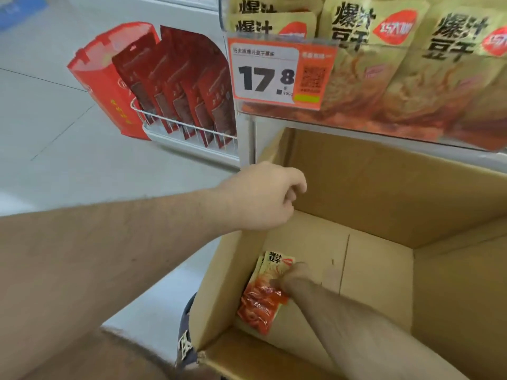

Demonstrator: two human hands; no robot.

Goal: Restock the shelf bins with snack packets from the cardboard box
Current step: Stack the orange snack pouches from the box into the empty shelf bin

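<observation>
While both arms reach forward: the view looks down into the box.
Right hand [295,275]: deep in the cardboard box [384,187], fingers on the snack packets [264,293]; whether they grip, I cannot tell.
Snack packets: lying against the box's left wall.
Left hand [263,196]: fingers curled over the box's left rim.
Shelf bin [411,127]: above the box, holding matching packets behind price tag [277,75].
Wire rack [186,127]: far left, with red packets.

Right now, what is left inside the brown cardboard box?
A few tan-and-orange snack packets lie against the left wall of the brown cardboard box, under the right hand. The right forearm covers part of the floor.
</observation>
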